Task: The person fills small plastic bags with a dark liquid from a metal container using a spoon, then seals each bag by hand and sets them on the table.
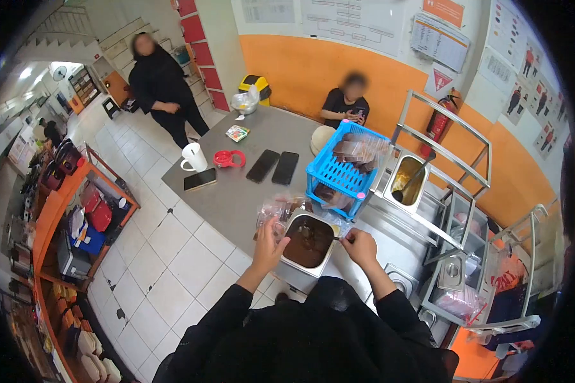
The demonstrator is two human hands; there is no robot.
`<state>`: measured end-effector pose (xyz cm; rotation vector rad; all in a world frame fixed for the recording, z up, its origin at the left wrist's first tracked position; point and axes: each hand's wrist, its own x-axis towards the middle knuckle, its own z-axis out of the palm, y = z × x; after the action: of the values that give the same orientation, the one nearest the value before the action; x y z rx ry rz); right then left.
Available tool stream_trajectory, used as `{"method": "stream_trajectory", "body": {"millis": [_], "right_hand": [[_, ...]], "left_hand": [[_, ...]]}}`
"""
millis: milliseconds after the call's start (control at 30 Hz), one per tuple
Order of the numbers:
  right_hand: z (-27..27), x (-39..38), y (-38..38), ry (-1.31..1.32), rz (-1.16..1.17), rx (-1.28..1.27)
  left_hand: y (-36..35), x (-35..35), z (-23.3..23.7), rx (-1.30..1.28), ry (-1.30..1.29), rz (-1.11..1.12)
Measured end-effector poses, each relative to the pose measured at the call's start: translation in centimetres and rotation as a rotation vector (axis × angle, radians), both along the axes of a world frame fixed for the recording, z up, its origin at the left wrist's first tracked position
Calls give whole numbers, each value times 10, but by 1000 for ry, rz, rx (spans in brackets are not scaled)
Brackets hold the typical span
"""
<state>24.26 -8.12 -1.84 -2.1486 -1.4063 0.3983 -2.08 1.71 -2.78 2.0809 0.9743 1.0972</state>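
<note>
Right hand (359,246) clamps thin metal spoon (322,237) in rectangular steel pan of brown sauce (294,224); spread-fingered left hand (269,246) steadies clear plastic bag (276,209) beside it, probably for spoon reach.

A commercial food-prep kitchen: a steel table (236,191) stands on white floor tiles (172,255), a sauce pan (292,226) at its near end, a blue crate (329,172) on it, posters (358,22) and an extinguisher (437,121) on the wall behind it, stock shelves (57,210) to its left
</note>
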Motion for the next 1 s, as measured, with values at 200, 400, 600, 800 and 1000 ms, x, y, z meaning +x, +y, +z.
{"method": "stream_trajectory", "body": {"millis": [200,400,600,800,1000], "right_hand": [[-8,22,-10,429,12,184],[75,-4,-19,357,18,389],[118,-27,-22,-76,170,659],[120,-34,-19,-343,220,731],[124,-38,-20,-361,216,693]], "left_hand": [[-2,12,6,-23,5,-30],[4,20,13,28,67,-43],[9,27,12,108,52,-19],[9,29,20,114,34,-26],[12,27,15,92,49,-38]]}}
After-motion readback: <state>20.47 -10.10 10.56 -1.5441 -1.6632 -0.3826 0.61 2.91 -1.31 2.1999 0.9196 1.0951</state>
